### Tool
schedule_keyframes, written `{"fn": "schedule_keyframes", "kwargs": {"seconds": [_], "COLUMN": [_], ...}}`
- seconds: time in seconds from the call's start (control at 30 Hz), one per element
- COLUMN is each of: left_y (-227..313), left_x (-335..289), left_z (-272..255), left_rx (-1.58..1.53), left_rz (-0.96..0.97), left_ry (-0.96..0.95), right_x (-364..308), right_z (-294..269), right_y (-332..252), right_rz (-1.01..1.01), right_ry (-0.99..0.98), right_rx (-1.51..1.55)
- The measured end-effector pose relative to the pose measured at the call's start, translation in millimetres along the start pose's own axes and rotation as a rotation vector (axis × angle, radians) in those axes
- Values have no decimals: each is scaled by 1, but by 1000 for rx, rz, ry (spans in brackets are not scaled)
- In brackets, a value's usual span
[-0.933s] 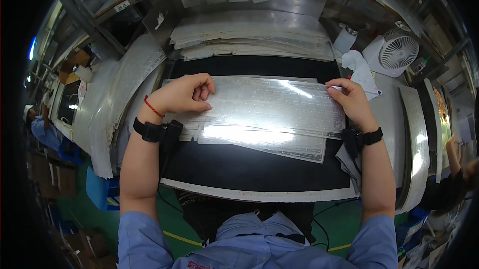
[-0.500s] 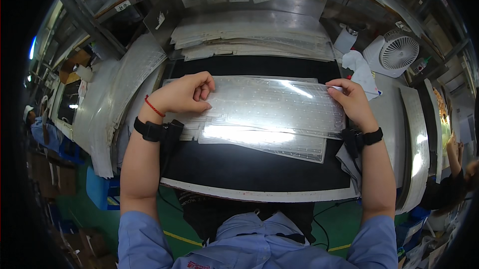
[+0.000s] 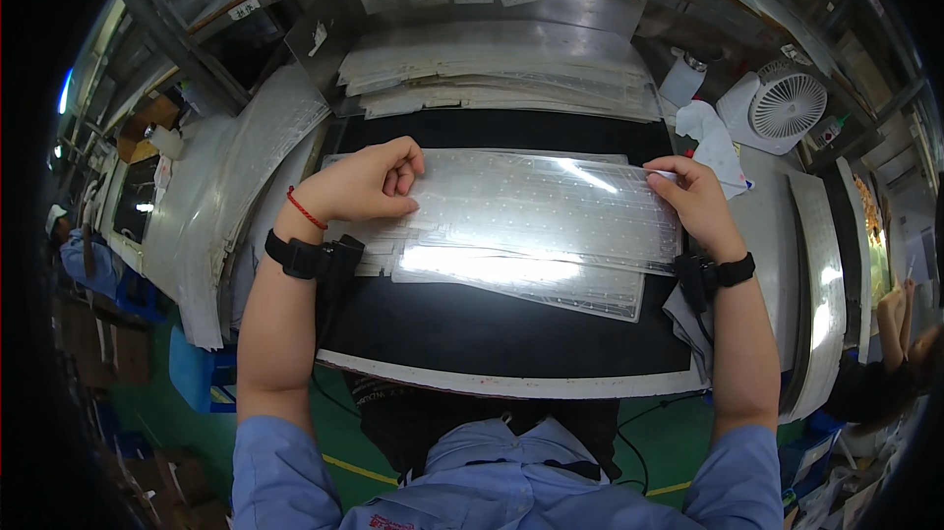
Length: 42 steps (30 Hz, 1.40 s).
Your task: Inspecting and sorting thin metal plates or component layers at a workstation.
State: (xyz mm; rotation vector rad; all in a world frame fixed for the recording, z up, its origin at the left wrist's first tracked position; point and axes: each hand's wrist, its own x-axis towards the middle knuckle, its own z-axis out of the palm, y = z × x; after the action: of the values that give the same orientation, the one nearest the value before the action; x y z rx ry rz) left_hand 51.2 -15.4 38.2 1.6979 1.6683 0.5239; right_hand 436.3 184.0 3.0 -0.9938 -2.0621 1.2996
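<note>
A stack of clear plastic sheets with faint rows of dots lies on the black work mat, its edges fanned out and glare across the front. Over the stack, a clear plastic sheet spans between my two hands. At its left end my left hand has curled fingers, thumb a little below them; the sheet's edge there is hard to make out. My right hand pinches the right end between thumb and forefinger. Something slim and white shows at those fingertips, its kind unclear.
More sheet piles stand at the back, on the left and on the right. At the back right are a white fan, a white bottle and a white cloth. Another person works at the far right.
My hands and the sheets have stayed almost still. At the far right, the other person's arm and head have shifted slightly.
</note>
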Motion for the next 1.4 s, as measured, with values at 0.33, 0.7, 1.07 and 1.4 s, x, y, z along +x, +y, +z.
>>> {"fn": "schedule_keyframes", "kwargs": {"seconds": [0.33, 0.7, 1.07, 1.4], "left_y": [0, 8, 0, 3], "left_x": [-2, -4, -2, -1], "left_z": [0, -1, -1, -1], "left_rx": [3, 57, 18, 46], "left_rz": [-8, -21, 1, -4], "left_ry": [-11, -8, -3, 19], "right_x": [0, 0, 0, 0], "right_z": [0, 0, 0, 0], "right_y": [0, 1, 0, -1], "right_rz": [-11, -9, -7, -6], "right_ry": [2, 5, -5, 2], "right_rx": [-12, -22, -16, -34]}}
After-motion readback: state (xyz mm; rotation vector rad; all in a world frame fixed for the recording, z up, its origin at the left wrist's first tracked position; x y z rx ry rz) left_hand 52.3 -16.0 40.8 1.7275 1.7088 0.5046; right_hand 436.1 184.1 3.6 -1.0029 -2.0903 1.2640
